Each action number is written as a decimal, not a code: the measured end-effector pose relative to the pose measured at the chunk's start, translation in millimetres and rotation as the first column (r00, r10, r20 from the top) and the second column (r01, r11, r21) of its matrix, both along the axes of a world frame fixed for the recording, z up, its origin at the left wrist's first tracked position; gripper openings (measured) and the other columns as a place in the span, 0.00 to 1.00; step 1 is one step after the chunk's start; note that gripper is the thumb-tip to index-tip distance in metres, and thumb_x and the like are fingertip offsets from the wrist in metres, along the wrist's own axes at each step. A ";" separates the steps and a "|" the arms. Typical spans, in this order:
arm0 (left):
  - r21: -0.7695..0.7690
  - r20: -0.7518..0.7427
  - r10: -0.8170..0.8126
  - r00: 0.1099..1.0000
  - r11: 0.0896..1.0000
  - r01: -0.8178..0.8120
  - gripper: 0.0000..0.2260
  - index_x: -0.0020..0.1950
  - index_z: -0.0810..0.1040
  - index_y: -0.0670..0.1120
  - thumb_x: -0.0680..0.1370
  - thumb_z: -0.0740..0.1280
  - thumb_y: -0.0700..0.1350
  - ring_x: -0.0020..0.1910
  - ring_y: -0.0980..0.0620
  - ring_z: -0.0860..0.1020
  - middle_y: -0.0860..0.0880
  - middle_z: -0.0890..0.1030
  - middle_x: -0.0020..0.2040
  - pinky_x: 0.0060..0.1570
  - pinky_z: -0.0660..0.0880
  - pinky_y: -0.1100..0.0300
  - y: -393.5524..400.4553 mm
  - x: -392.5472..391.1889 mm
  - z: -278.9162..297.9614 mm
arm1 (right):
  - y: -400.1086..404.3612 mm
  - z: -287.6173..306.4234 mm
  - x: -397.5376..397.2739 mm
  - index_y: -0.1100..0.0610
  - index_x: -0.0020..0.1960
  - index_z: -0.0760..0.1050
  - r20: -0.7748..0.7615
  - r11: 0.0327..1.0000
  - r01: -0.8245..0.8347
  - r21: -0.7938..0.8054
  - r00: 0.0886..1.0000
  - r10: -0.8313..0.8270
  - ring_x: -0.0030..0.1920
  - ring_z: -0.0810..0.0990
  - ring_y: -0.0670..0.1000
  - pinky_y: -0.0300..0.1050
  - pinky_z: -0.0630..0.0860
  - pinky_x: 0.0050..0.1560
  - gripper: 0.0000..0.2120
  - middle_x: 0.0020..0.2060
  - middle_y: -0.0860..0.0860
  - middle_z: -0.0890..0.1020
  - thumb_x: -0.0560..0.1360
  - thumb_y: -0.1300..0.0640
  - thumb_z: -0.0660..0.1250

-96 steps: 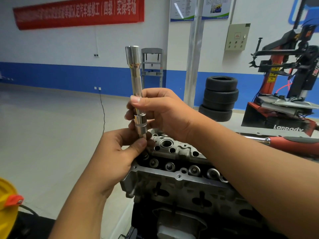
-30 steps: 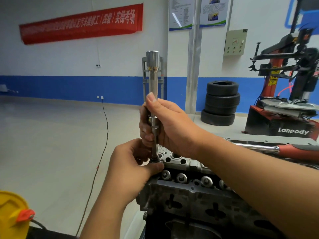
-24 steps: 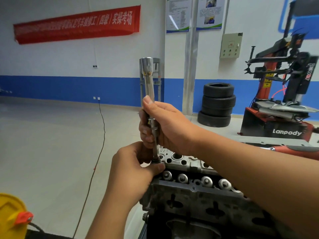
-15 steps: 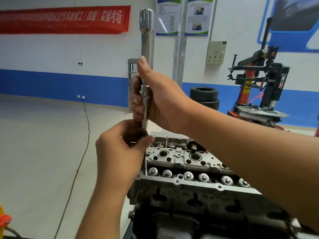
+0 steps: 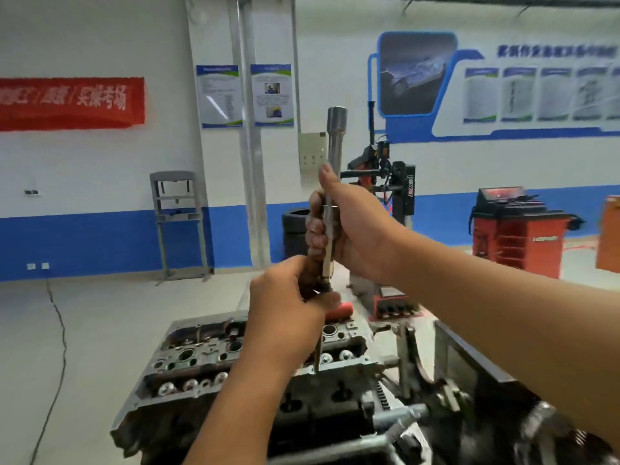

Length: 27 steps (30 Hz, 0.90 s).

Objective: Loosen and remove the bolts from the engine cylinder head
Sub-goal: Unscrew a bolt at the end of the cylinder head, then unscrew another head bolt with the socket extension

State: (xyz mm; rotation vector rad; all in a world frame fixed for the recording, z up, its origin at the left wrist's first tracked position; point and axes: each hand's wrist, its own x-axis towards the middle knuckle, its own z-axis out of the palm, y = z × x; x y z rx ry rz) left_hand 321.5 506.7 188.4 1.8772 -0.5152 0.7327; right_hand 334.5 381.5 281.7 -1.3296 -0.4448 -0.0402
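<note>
Grey floor [image 5: 100, 323]; blue-banded wall [image 5: 100, 239]; red banner [image 5: 72, 102].

The socket extension [image 5: 336, 135] was polished metal, bright and smooth, with a satin sheen. The cylinder head [image 5: 208, 360] was cast metal, dull grey, rough and grimy, its valve caps [image 5: 191, 385] shinier. The floor [image 5: 100, 317] was smooth, pale and faintly glossy. The banner [image 5: 72, 102] looked like matt red cloth.

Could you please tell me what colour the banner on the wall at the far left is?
The banner is red with pale lettering, seen in the head view.
</note>
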 end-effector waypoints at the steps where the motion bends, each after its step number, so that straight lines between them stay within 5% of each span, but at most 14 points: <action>1: 0.011 -0.013 -0.053 0.998 0.998 0.054 0.15 0.44 0.83 0.56 0.70 0.81 0.37 0.41 0.64 0.84 0.63 0.85 0.41 0.42 0.80 0.67 -22.8 -5.5 6.0 | -25.4 3.2 -12.6 0.54 0.37 0.70 -0.001 0.999 0.040 0.025 0.999 -0.040 0.27 0.69 0.52 0.45 0.69 0.33 0.25 0.27 0.52 0.71 0.82 0.36 0.60; 8: 0.154 -0.062 -0.335 0.940 0.928 0.340 0.11 0.46 0.85 0.53 0.72 0.79 0.37 0.41 0.57 0.83 0.57 0.86 0.41 0.46 0.80 0.58 -206.2 -59.6 13.2 | -211.7 -5.2 -108.7 0.53 0.37 0.68 -0.061 0.884 0.417 0.210 0.908 -0.414 0.26 0.68 0.52 0.41 0.70 0.29 0.25 0.27 0.51 0.70 0.82 0.34 0.59; 15: 0.302 -0.222 -0.439 0.871 0.818 0.489 0.09 0.53 0.86 0.46 0.74 0.80 0.43 0.46 0.57 0.84 0.53 0.86 0.47 0.45 0.77 0.67 -347.6 -109.3 -24.0 | -382.6 -43.1 -213.1 0.52 0.38 0.66 -0.197 0.594 0.679 0.432 0.713 -0.673 0.24 0.63 0.49 0.38 0.64 0.28 0.25 0.26 0.49 0.66 0.83 0.34 0.55; 18: 0.292 -0.325 -0.460 0.826 0.782 0.550 0.06 0.50 0.83 0.50 0.77 0.78 0.45 0.43 0.53 0.84 0.52 0.85 0.46 0.45 0.85 0.54 -394.1 -123.0 -44.1 | -441.9 -82.0 -261.8 0.50 0.40 0.66 -0.305 0.423 0.821 0.384 0.545 -0.781 0.24 0.62 0.48 0.38 0.62 0.28 0.23 0.27 0.48 0.67 0.82 0.33 0.57; 22: 0.242 -0.453 -0.459 0.765 0.762 0.601 0.06 0.48 0.79 0.52 0.79 0.76 0.45 0.38 0.50 0.86 0.45 0.85 0.45 0.35 0.83 0.57 -453.0 -137.6 -70.5 | -477.8 -146.9 -306.9 0.50 0.39 0.66 -0.498 0.221 0.892 0.395 0.410 -0.764 0.23 0.62 0.49 0.38 0.62 0.28 0.23 0.28 0.48 0.67 0.82 0.33 0.57; 27: 0.148 -0.608 -0.477 0.635 0.717 0.681 0.02 0.52 0.82 0.51 0.81 0.73 0.44 0.38 0.48 0.86 0.43 0.85 0.46 0.33 0.82 0.58 -520.0 -164.3 -105.5 | -497.3 -220.2 -323.1 0.53 0.47 0.72 -0.703 -0.078 0.906 0.415 0.265 -0.660 0.34 0.71 0.51 0.46 0.71 0.38 0.19 0.37 0.51 0.75 0.83 0.37 0.58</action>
